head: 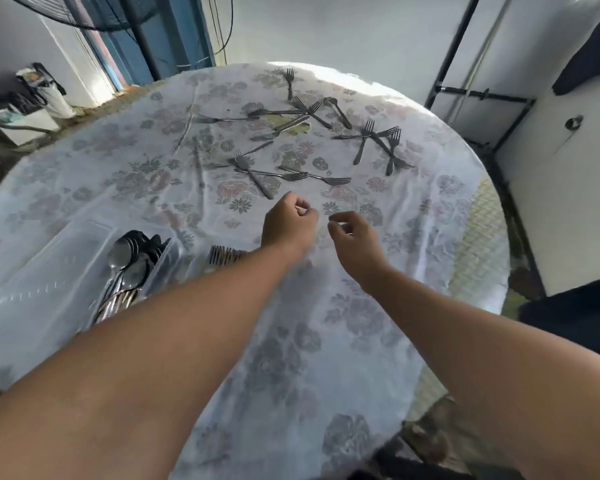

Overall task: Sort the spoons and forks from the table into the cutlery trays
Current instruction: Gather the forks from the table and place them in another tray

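Note:
Several metal forks (312, 114) lie scattered across the far half of the round table (430, 209), which has a floral cloth. A clear plastic cutlery tray (49, 271) sits at the near left with a stack of spoons (129, 258) in one compartment. A bundle of forks (222, 254) shows its tines beside the tray, partly hidden by my left forearm. My left hand (286, 221) hovers over the table's middle with fingers curled, holding nothing. Just right of it, my right hand (352, 237) hangs with loosely curled fingers, also empty. The closest forks (257, 174) lie just beyond both hands.
A dark metal frame (478, 95) and white wall panels stand to the right of the table. A blue door frame (187, 32) and a fan stand rise behind it. Bags and boxes (39, 98) sit on the floor at the far left.

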{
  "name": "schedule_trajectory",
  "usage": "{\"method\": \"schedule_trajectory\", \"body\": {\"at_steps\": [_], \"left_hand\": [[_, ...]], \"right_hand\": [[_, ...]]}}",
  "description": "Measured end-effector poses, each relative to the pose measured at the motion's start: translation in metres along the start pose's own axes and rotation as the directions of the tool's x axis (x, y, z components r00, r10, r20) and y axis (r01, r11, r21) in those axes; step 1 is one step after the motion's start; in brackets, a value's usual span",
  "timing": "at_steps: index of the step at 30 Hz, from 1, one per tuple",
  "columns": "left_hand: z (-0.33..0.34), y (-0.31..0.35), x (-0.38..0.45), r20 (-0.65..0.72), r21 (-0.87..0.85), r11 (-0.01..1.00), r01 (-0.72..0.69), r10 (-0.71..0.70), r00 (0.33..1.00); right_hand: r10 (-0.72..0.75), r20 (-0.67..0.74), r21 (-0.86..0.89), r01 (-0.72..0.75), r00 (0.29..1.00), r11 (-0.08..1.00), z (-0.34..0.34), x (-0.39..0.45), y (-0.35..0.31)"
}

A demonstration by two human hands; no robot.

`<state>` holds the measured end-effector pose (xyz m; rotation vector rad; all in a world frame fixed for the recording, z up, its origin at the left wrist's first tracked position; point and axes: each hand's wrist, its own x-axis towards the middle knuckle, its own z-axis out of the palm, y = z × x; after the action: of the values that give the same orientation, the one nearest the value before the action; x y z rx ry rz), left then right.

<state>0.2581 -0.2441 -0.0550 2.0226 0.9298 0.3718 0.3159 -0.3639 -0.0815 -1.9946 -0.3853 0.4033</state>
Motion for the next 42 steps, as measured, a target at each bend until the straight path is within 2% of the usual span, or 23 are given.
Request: {"method": "schedule_trajectory", "body": {"at_steps": [6,14,18,23,26,29,31,35,38,40,42], "left_hand": [[0.017,-0.001,0.008,-0.058,0.002,0.998,0.062,-0.062,0.996],[0.004,-0.028,0.047,0.033,0.190,0.981,0.029,-0.036,0.999],[-0.002,-0.036,0.070,0.055,0.375,0.927,0.024,-0.048,0.997],[0.004,-0.026,0.103,0.082,0.579,0.815,0.033,-0.099,0.992],[0.018,-0.022,0.117,0.129,0.673,0.738,0.040,-0.170,0.977],[0.033,-0.025,0.128,0.139,0.696,0.708,0.118,-0.294,0.946],[0.040,-0.029,0.126,0.098,0.715,0.687,0.130,-0.282,0.954],[0.035,-0.030,0.121,-0.059,0.659,0.746,0.098,-0.079,0.995],[0.028,-0.033,0.127,-0.184,0.610,0.764,0.210,-0.122,0.975],[0.026,-0.039,0.134,-0.292,0.556,0.768,0.318,-0.177,0.940],[0.028,-0.044,0.139,-0.345,0.479,0.779,0.404,-0.256,0.903]], "right_hand": [[0.001,0.111,-0.033,0.003,0.994,0.999,-0.012,0.027,0.001],[-0.015,0.151,-0.072,0.026,0.988,0.997,0.006,0.068,-0.005],[-0.016,0.198,-0.094,0.035,0.980,0.995,0.015,0.097,-0.008],[-0.070,0.269,-0.195,0.126,0.960,0.973,0.025,0.145,-0.007],[-0.065,0.334,-0.279,0.164,0.940,0.946,0.028,0.167,-0.001],[-0.016,0.403,-0.403,0.193,0.915,0.894,0.030,0.191,0.003],[0.035,0.432,-0.462,0.188,0.901,0.867,0.031,0.204,0.003],[0.080,0.446,-0.523,0.187,0.892,0.832,0.030,0.216,-0.003],[0.104,0.458,-0.534,0.180,0.883,0.826,0.033,0.217,-0.006],[0.117,0.459,-0.552,0.180,0.881,0.814,0.036,0.214,-0.007],[0.108,0.443,-0.579,0.192,0.890,0.792,0.036,0.211,-0.003]]}}
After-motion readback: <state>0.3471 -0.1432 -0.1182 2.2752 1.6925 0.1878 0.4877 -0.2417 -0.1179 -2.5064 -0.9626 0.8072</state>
